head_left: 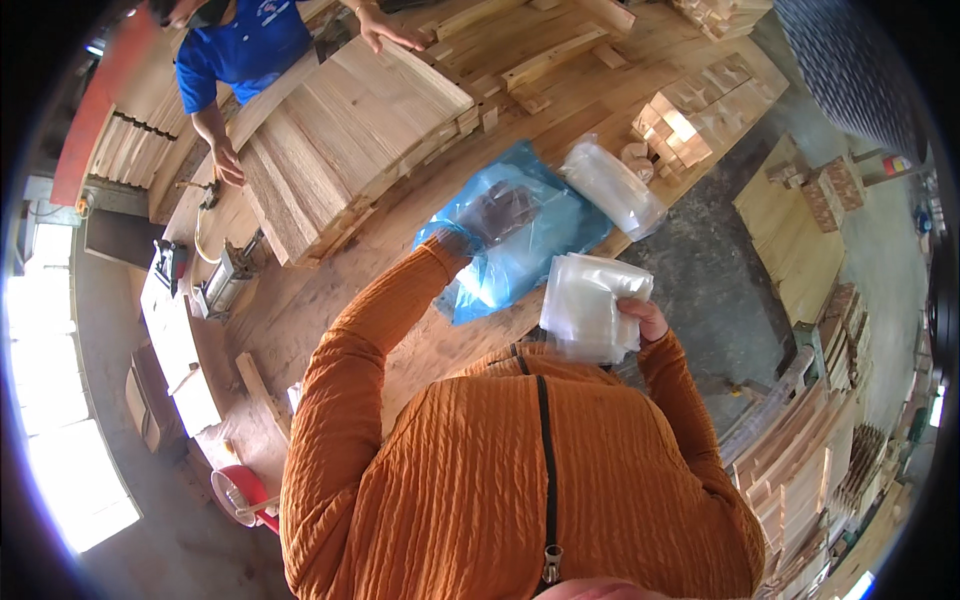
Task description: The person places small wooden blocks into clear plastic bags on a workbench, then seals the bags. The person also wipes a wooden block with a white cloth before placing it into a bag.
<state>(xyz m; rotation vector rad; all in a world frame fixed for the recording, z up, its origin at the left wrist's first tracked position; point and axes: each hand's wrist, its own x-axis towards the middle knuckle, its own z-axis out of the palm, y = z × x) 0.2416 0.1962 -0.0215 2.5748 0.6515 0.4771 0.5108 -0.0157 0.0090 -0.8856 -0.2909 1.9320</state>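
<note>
My left hand [497, 212] is inside a crumpled blue plastic bag [570, 215] lying on the wooden workbench. Through the film only its dark outline shows, and I cannot tell how the fingers are set. Nearer to me, at the bench's edge, my right hand [645, 318] grips a folded stack of clear plastic bags [592, 305] by its right side. Just beyond the blue bag's right side lies a roll-shaped bundle of clear plastic [612, 185].
A large slatted wood panel [350, 130] rests on the bench [310, 310]. Behind it stands a person in a blue shirt [250, 50], both hands at the panel. Small wood blocks [672, 130] sit at the right. Stacked boards [800, 490] and a red bucket [245, 492] stand lower down.
</note>
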